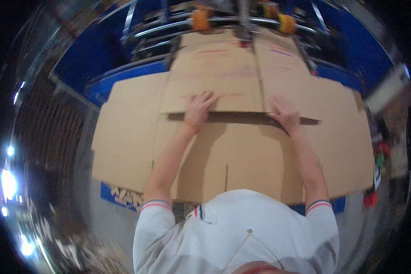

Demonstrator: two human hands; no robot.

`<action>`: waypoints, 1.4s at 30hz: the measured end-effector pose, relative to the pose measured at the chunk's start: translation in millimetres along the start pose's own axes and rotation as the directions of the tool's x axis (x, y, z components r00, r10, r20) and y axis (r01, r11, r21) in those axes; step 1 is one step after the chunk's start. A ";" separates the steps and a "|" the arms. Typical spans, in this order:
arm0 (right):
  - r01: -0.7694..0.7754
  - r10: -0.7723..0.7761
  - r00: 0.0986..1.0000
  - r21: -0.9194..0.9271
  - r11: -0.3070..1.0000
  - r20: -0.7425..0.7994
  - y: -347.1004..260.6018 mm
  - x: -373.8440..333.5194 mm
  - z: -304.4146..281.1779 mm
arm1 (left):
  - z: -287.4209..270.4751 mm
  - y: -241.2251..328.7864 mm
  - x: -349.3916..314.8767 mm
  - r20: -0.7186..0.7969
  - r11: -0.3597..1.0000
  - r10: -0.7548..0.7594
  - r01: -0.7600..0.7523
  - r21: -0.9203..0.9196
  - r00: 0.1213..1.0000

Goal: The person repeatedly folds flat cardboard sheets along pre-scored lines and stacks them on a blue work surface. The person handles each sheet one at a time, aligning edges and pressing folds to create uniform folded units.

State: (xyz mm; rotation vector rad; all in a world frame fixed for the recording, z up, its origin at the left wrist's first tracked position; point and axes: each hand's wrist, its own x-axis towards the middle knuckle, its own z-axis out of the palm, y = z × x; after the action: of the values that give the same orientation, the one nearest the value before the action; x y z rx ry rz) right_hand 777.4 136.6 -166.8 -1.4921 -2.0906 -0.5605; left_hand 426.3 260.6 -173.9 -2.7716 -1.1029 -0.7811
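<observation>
A large flat sheet of brown corrugated cardboard (242, 150) spreads out before me, with folded box panels (223, 84) lying over its far middle. A dark gap shows along the near edge of those panels. At this edge, left of centre, my left hand (200, 108) rests with its fingers spread on the cardboard. My right hand (285, 113) lies at the same edge farther right, slightly blurred, its fingers stretched forward and its thumb beside the gap. Neither hand appears wrapped round anything.
The cardboard's far end reaches under a blue machine (347, 50) with metal bars and orange rollers (199, 20). Cardboard scraps (125, 197) lie by the near left corner. Red and green items (380, 159), blurred, are past the right edge.
</observation>
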 end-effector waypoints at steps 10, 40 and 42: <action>-0.444 0.431 0.871 -0.001 0.896 0.237 0.5 -89.4 -36.7 | -61.8 -115.5 -86.8 0.042 0.791 -0.399 0.321 0.521 0.916; -0.841 0.852 0.510 -0.278 0.464 -0.120 48.3 -267.1 -173.1 | -175.3 -148.7 -343.1 -0.206 0.339 -0.889 0.890 0.306 0.409; -0.882 0.886 0.434 -0.275 0.382 -0.163 53.9 -268.7 -180.0 | -175.2 -125.9 -333.0 -0.212 0.418 -0.845 0.854 0.309 0.490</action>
State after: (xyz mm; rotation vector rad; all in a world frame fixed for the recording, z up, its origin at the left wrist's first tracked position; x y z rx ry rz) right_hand 930.2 -152.7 -188.8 -2.5008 -0.8689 -0.4355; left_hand 62.3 104.3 -196.1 -1.7061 -2.4113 -0.5116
